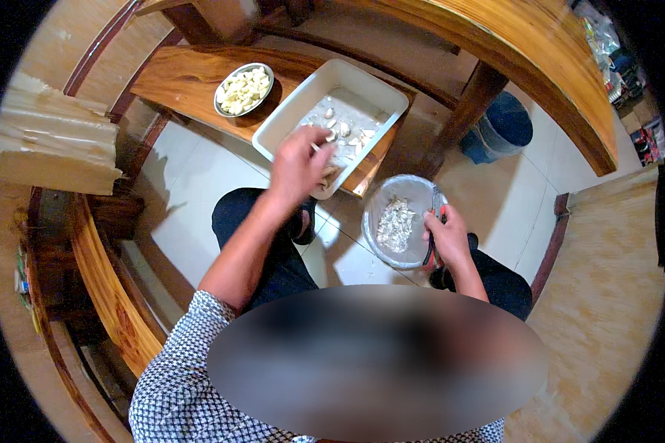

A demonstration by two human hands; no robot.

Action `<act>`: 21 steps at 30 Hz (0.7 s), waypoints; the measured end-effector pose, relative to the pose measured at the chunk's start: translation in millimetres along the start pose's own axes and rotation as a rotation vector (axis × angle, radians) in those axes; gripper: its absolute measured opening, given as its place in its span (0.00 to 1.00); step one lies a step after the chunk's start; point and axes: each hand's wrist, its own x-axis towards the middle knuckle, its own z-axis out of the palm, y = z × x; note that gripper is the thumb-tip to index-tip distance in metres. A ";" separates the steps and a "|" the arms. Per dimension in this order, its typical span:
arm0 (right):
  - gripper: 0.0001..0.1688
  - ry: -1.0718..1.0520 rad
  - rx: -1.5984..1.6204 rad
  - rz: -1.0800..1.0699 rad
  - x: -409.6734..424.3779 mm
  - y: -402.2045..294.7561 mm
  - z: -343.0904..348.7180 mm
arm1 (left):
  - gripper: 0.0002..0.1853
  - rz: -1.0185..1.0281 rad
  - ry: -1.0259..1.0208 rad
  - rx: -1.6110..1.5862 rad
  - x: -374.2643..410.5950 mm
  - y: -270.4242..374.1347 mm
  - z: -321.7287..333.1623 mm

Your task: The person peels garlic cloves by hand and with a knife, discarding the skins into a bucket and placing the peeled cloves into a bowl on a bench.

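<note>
My left hand (pixel 300 161), blurred, reaches over a white plastic tub (pixel 269 130) that holds several garlic cloves (pixel 344 129) and loose skins. A small pale piece shows between its thumb and fingers; whether they grip it is unclear. In my right hand (pixel 449 232) is a hand tool with red and black handles (pixel 431 243), probably pliers or cutters, held at the near right rim of a round bucket (pixel 368 230). Clear plastic lines this bucket, and whitish garlic skins (pixel 396 226) lie inside it. Peeled garlic cloves (pixel 244 91) fill a metal bowl (pixel 218 107) left of the tub.
The bowl and tub stand on a low wooden bench (pixel 172 69). A wooden table edge (pixel 537 66) curves overhead at the right. Below it stands a blue bin (pixel 501 130) with a plastic liner. My knees flank the lined bucket on the tiled floor (pixel 185 158).
</note>
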 end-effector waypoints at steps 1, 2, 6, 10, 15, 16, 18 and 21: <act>0.11 -0.033 -0.013 -0.010 1.6 -4.2 -1.6 | 0.11 -0.045 0.015 0.090 17.7 -15.0 -5.6; 0.07 -0.054 -0.005 0.063 -1.5 -18.2 -1.4 | 0.11 -0.012 -0.060 0.198 34.3 -26.7 -5.0; 0.12 0.030 0.029 0.050 5.3 -11.6 -5.9 | 0.13 0.027 -0.308 0.439 62.0 -56.6 8.5; 0.11 -0.037 0.081 -0.081 4.2 -16.0 -3.1 | 0.13 0.021 -0.380 0.460 67.6 -66.9 30.3; 0.11 -0.029 0.128 -0.028 3.6 -24.9 -2.1 | 0.12 -0.045 -0.424 0.509 71.3 -76.6 36.5; 0.11 -0.020 0.136 -0.033 3.4 -25.2 -1.9 | 0.11 -0.044 -0.420 0.476 70.2 -74.9 35.0; 0.11 -0.035 0.134 -0.029 3.9 -22.4 -2.3 | 0.10 -0.043 -0.409 0.410 69.0 -70.3 29.8; 0.10 -0.057 0.129 -0.026 1.2 -28.1 0.6 | 0.09 -0.034 -0.351 0.225 67.2 -71.3 18.1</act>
